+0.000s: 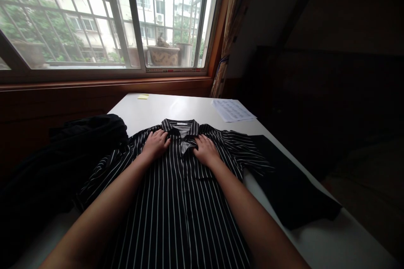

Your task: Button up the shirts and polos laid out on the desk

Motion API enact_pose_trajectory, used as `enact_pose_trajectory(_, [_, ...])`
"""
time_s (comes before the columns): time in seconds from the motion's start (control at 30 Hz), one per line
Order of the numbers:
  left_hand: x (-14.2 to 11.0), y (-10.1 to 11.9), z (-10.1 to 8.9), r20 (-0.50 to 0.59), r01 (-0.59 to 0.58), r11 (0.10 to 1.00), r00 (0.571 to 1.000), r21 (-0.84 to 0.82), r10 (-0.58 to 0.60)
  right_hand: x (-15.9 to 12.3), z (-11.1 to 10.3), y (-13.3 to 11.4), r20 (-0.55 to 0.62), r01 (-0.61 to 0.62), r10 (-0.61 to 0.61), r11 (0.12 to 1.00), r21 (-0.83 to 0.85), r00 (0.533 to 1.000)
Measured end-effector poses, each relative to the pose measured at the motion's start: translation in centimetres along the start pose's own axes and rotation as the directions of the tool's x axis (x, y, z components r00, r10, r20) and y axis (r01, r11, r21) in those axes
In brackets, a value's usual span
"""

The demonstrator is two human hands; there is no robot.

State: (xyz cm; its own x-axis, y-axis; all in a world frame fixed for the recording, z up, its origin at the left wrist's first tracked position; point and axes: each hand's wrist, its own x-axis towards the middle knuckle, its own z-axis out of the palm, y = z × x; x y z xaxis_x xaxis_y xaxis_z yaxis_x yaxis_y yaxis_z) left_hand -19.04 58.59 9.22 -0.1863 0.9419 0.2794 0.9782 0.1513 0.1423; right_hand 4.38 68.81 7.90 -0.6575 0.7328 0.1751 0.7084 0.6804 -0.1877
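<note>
A black shirt with white stripes (170, 201) lies front side up across the white table (189, 107), its collar toward the window and its short sleeves spread to the sides. My left hand (156, 143) rests flat on the shirt just below the left side of the collar, fingers extended. On the other side of the neck opening, my right hand (205, 150) lies on the fabric with its fingers stretched out. Both palms face down. The shirt's lower end runs out of view at the bottom.
Dark bundled cloth (91, 130) is heaped at the left. A flat dark cloth (290, 185) lies partly under the right sleeve. Printed sheets (233, 110) and a yellow note (143, 96) lie near the table's far edge. Beyond stands a barred window (167, 17) with a curtain (229, 38).
</note>
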Motion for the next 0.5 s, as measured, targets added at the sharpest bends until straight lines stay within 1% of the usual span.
enact_pose_trajectory(0.13, [-2.1,1.8,-2.1,-0.085,-0.039,0.999,0.996,-0.021,0.037,-0.1,0.2,0.1,-0.077,0.001,0.001,1.0,0.028,0.997])
enact_pose_trajectory(0.2, [-3.7,3.2,-3.2,-0.08,-0.071,0.996,0.995,-0.053,0.067,-0.2,0.0,0.1,-0.15,0.001,0.006,0.999,0.047,0.989])
enact_pose_trajectory(0.23, [-4.6,3.9,-3.7,-0.049,-0.098,0.991,0.994,-0.095,0.094,-0.3,-0.1,0.0,-0.198,0.004,0.008,0.998,0.059,0.98])
enact_pose_trajectory(0.3, [-6.3,5.4,-4.5,0.079,-0.137,0.955,0.983,-0.265,0.163,-0.5,-0.4,-0.1,-0.298,0.022,0.004,0.996,0.084,0.955])
enact_pose_trajectory(0.33, [-7.0,6.0,-4.8,0.146,-0.127,0.93,0.971,-0.344,0.187,-0.7,-0.6,-0.2,-0.34,0.036,-0.002,0.995,0.092,0.94])
enact_pose_trajectory(0.4, [-8.2,7.2,-5.2,0.275,-0.037,0.887,0.944,-0.459,0.182,-0.9,-1.0,-0.3,-0.39,0.064,-0.022,0.993,0.095,0.921])
enact_pose_trajectory(0.5, [-8.9,8.2,-5.3,0.45,0.195,0.816,0.889,-0.544,0.088,-1.2,-1.5,-0.6,-0.429,0.101,-0.054,0.991,0.087,0.902])
